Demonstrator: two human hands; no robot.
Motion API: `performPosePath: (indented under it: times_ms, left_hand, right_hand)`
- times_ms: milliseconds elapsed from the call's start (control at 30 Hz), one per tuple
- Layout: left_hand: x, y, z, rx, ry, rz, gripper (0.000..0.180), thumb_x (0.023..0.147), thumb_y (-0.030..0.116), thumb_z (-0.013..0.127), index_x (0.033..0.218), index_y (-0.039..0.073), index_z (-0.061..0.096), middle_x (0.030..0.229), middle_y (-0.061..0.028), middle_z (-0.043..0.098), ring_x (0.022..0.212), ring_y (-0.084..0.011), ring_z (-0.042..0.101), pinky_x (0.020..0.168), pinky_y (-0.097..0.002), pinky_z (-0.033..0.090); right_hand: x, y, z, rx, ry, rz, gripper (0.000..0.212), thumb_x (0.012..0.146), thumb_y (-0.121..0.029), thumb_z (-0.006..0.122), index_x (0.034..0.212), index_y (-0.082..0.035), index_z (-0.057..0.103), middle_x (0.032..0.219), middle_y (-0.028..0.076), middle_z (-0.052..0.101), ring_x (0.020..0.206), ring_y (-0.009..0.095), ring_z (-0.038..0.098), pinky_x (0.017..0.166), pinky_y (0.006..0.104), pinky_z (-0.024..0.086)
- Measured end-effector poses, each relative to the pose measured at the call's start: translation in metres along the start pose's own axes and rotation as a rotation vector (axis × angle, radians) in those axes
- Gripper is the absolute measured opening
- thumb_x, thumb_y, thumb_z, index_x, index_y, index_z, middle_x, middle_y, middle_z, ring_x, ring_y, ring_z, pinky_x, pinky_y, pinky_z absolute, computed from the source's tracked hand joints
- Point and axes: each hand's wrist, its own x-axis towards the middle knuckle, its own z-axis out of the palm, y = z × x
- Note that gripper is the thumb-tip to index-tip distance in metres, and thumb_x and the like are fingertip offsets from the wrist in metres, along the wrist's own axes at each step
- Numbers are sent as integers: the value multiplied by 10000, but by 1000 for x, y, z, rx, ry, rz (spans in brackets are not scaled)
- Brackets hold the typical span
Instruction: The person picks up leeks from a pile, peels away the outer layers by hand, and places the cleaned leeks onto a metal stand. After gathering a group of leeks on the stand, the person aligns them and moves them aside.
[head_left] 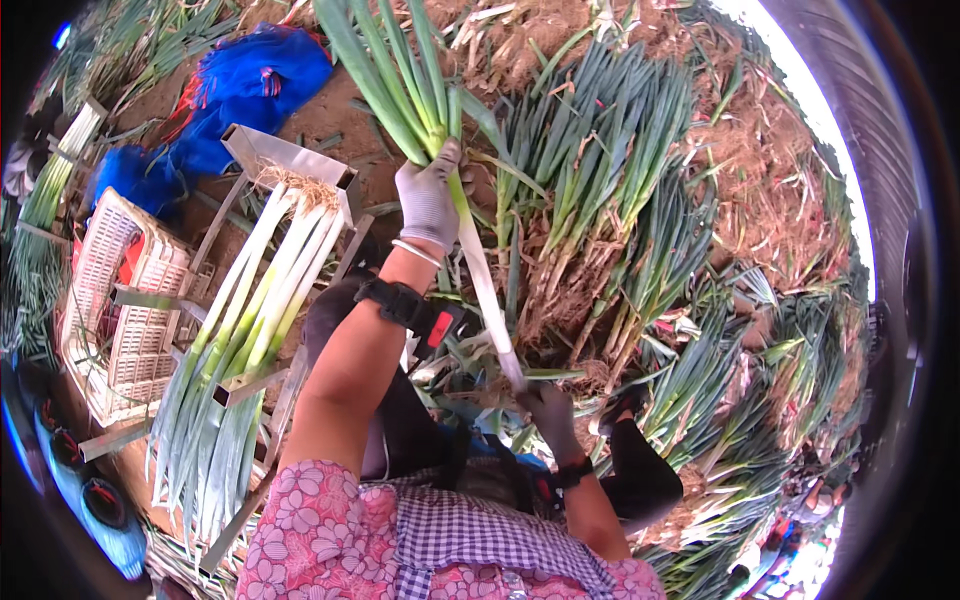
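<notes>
One long leek (478, 262) slants across the middle, its green leaves fanning out at the top and its white stalk running down to the right. My left hand (428, 198), in a pale grey glove, is closed round it just below the leaves. Down at the root end, my right hand (552, 415) in a darker glove grips the tip of the stalk; its fingers partly hide the roots. To the left, several trimmed leeks (270, 270) lie side by side on a metal rack (290, 155), roots toward the far end and leaves hanging over the near end.
Piles of unpeeled leeks (600, 150) with earthy roots cover the ground at right. A cream plastic basket (125, 310) stands left of the rack, near blue netting (255, 80). Another leek bundle (60, 175) lies at the far left. Other people (800, 510) show at the lower right.
</notes>
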Motion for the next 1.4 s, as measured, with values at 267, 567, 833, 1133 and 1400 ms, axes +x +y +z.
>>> performPosePath:
  times_ms: [267,567,833,1133,1400]
  left_hand:
    - [-4,-1,-7,-46,-205,-105,223,925,237,578,1020,37,556,810,-47,580,650,-137,556,589,-284,479]
    - [22,20,-10,-285,-428,-121,325,951,322,514,1042,10,515,863,-101,576,683,-127,503,603,-262,424]
    - [5,-10,-17,-493,-592,-318,407,898,375,578,1028,-10,548,907,-116,593,668,-124,471,606,-264,412]
    - [15,8,-8,-402,-531,-178,369,896,358,586,1025,16,535,867,-109,610,650,-146,528,600,-292,428]
    - [20,7,-23,-449,-478,-190,294,938,306,529,993,18,541,861,-132,590,656,-150,508,586,-275,418]
  right_hand:
    - [44,-82,-19,9,274,-593,419,808,-217,683,1178,-51,578,891,86,644,707,102,621,664,265,520]
    - [22,101,-8,-276,-207,-110,328,836,-215,612,1144,-102,613,809,94,655,724,167,614,706,316,488]
    - [87,-153,-47,437,-202,-459,536,913,-292,547,1357,-20,421,1181,91,575,864,117,547,787,261,462]
    - [44,22,-42,319,-468,-20,493,844,-369,644,1168,-3,576,1016,69,629,871,157,586,790,298,469]
    - [39,-72,-38,221,-192,-344,215,860,-143,591,997,9,658,798,64,661,709,105,599,647,260,491]
